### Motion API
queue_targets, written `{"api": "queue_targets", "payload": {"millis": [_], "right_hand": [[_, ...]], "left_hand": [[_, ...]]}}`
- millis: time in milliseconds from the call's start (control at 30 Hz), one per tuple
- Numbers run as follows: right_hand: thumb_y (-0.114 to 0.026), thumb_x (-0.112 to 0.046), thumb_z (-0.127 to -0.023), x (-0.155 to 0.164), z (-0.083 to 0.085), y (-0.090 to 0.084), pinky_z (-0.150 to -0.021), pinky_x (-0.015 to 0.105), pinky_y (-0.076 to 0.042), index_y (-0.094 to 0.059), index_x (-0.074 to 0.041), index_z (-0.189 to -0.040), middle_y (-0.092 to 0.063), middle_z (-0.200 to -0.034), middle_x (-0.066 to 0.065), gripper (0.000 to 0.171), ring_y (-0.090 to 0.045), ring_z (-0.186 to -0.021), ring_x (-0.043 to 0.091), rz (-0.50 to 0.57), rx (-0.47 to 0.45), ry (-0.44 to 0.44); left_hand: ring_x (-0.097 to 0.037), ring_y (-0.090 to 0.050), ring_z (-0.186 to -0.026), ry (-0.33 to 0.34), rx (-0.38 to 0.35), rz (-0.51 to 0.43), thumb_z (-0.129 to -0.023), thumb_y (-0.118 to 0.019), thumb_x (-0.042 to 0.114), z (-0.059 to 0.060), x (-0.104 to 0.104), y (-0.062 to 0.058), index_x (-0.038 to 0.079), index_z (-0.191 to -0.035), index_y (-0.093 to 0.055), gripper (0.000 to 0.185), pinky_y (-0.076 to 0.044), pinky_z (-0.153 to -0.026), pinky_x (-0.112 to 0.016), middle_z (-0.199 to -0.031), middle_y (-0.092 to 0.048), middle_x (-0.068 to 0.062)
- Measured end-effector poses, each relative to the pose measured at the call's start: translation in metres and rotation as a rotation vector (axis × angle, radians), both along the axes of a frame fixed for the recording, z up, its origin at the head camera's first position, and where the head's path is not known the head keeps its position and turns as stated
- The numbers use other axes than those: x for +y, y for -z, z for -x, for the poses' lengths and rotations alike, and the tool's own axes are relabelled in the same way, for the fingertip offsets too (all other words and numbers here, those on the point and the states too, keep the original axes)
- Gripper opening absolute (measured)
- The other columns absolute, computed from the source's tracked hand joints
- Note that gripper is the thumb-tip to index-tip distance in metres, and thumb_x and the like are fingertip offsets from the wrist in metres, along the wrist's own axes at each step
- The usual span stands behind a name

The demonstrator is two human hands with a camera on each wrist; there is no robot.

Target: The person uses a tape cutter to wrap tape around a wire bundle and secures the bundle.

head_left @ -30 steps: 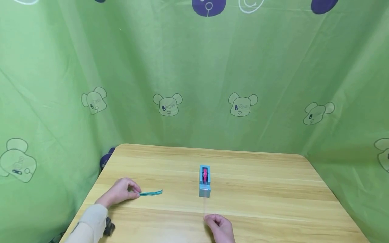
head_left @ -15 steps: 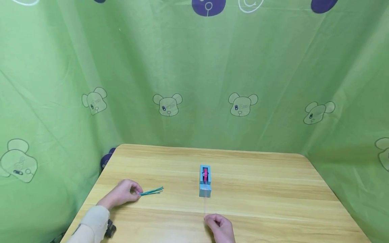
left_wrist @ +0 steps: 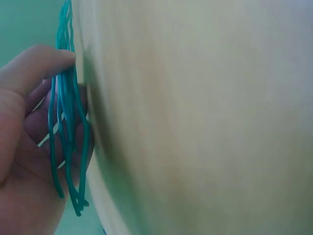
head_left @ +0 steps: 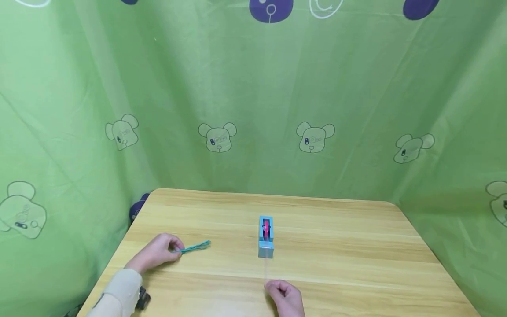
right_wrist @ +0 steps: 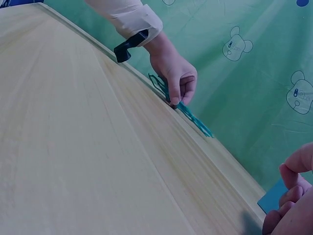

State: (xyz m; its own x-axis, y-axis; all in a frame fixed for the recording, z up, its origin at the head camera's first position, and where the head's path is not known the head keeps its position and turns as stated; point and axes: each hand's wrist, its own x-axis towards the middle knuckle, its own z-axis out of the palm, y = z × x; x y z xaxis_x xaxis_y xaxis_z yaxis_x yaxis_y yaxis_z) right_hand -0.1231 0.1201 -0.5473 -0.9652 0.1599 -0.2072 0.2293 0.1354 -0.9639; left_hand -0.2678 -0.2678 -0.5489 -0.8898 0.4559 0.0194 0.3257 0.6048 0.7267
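My left hand (head_left: 174, 249) pinches one end of a bundle of thin teal strands (head_left: 194, 247) at the table's left side. The free ends point right, slightly raised off the wood. The left wrist view shows the teal strands (left_wrist: 68, 127) lying across my curled fingers under the thumb (left_wrist: 34, 66). A blue tape dispenser (head_left: 266, 237) with a pink roll stands mid-table. A faint clear tape strip (head_left: 265, 270) runs from it toward me to my right hand (head_left: 271, 287), whose curled fingers pinch its end. The right wrist view shows the left hand (right_wrist: 177, 81), the strands (right_wrist: 195, 120) and a dispenser corner (right_wrist: 274, 198).
The wooden table (head_left: 348, 246) has rounded far corners. Green printed cloth (head_left: 253, 110) hangs close behind it and on both sides. A black wrist-camera mount (head_left: 141, 298) sits under my left sleeve near the front left edge.
The free end of the teal bundle has risen and swung slightly away from me. The left hand shifted a little; the right hand and dispenser stayed put.
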Motion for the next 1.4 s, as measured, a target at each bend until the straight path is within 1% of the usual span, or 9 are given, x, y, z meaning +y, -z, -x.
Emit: {"api": "queue_targets", "payload": {"millis": [100,200,333,567,833,967,1100,1267,1400], "right_hand": [[-0.066,-0.011,-0.090,-0.001,0.000,0.001,-0.069,0.023,-0.044,-0.071,0.005,-0.094,-0.067,-0.084,0.003,0.017,-0.054,-0.081,0.016,0.007,-0.001,0.003],[-0.066,-0.012,-0.090,-0.001,0.001,0.001,-0.068,0.023,-0.043,-0.071,0.004,-0.094,-0.066,-0.083,0.002,0.017,-0.053,-0.080,0.016,0.013,-0.002,0.000],[-0.067,-0.014,-0.090,-0.001,0.001,0.002,-0.067,0.024,-0.043,-0.071,0.003,-0.094,-0.065,-0.081,0.002,0.018,-0.053,-0.078,0.016,0.014,-0.010,0.008],[-0.067,-0.017,-0.089,0.000,-0.001,0.002,-0.066,0.024,-0.041,-0.071,0.001,-0.093,-0.062,-0.078,0.000,0.019,-0.052,-0.077,0.017,0.012,-0.055,0.019],[-0.066,-0.015,-0.091,0.001,0.001,0.001,-0.068,0.024,-0.042,-0.070,0.003,-0.094,-0.063,-0.081,0.002,0.019,-0.052,-0.079,0.017,0.007,-0.022,0.002],[-0.066,-0.015,-0.092,0.001,0.001,0.001,-0.070,0.025,-0.043,-0.071,0.003,-0.096,-0.066,-0.084,0.003,0.019,-0.054,-0.082,0.017,0.004,-0.021,-0.004],[-0.066,-0.014,-0.092,0.001,0.002,0.002,-0.071,0.024,-0.044,-0.071,0.004,-0.096,-0.068,-0.088,0.004,0.019,-0.055,-0.084,0.017,-0.005,-0.012,-0.008],[-0.066,-0.015,-0.092,0.002,0.003,0.003,-0.070,0.024,-0.044,-0.071,0.003,-0.094,-0.067,-0.087,0.003,0.019,-0.054,-0.084,0.017,-0.009,-0.011,-0.011],[-0.066,-0.014,-0.092,0.001,0.003,0.002,-0.070,0.024,-0.044,-0.071,0.003,-0.093,-0.067,-0.087,0.003,0.017,-0.054,-0.084,0.017,-0.008,-0.007,-0.008]], "left_hand": [[-0.013,-0.060,-0.077,-0.009,0.005,-0.007,-0.082,-0.075,0.003,0.000,-0.001,-0.008,0.007,-0.092,-0.072,0.011,-0.053,-0.071,-0.026,-0.082,-0.065,0.005],[-0.015,-0.061,-0.079,-0.019,0.007,-0.004,-0.083,-0.074,0.002,0.000,-0.002,-0.012,0.006,-0.092,-0.072,0.010,-0.053,-0.070,-0.026,-0.083,-0.065,0.004],[-0.015,-0.062,-0.080,-0.040,-0.003,0.007,-0.085,-0.074,0.004,0.000,-0.005,-0.010,0.005,-0.096,-0.074,0.011,-0.053,-0.071,-0.025,-0.087,-0.068,0.003],[-0.019,-0.066,-0.087,-0.083,0.000,0.003,-0.087,-0.073,0.004,-0.003,-0.008,-0.003,0.003,-0.098,-0.076,0.011,-0.055,-0.075,-0.030,-0.095,-0.073,-0.006],[-0.018,-0.065,-0.086,-0.135,0.024,0.022,-0.086,-0.070,-0.003,-0.004,-0.006,-0.003,0.003,-0.098,-0.077,0.014,-0.055,-0.077,-0.036,-0.091,-0.072,-0.002],[-0.015,-0.065,-0.085,-0.172,0.014,0.028,-0.087,-0.070,-0.003,-0.006,-0.004,-0.004,0.004,-0.098,-0.077,0.015,-0.055,-0.079,-0.037,-0.090,-0.072,-0.001],[-0.013,-0.064,-0.084,-0.200,0.007,0.018,-0.088,-0.069,-0.003,-0.010,-0.002,-0.009,0.006,-0.099,-0.077,0.016,-0.055,-0.077,-0.034,-0.092,-0.073,-0.002],[-0.014,-0.064,-0.086,-0.224,0.026,0.009,-0.087,-0.070,-0.003,-0.015,0.003,-0.016,0.010,-0.097,-0.078,0.018,-0.054,-0.077,-0.035,-0.097,-0.073,-0.002],[-0.015,-0.066,-0.088,-0.211,0.036,0.005,-0.086,-0.072,-0.002,-0.018,0.008,-0.021,0.012,-0.096,-0.078,0.018,-0.055,-0.077,-0.034,-0.097,-0.074,-0.002]]}}
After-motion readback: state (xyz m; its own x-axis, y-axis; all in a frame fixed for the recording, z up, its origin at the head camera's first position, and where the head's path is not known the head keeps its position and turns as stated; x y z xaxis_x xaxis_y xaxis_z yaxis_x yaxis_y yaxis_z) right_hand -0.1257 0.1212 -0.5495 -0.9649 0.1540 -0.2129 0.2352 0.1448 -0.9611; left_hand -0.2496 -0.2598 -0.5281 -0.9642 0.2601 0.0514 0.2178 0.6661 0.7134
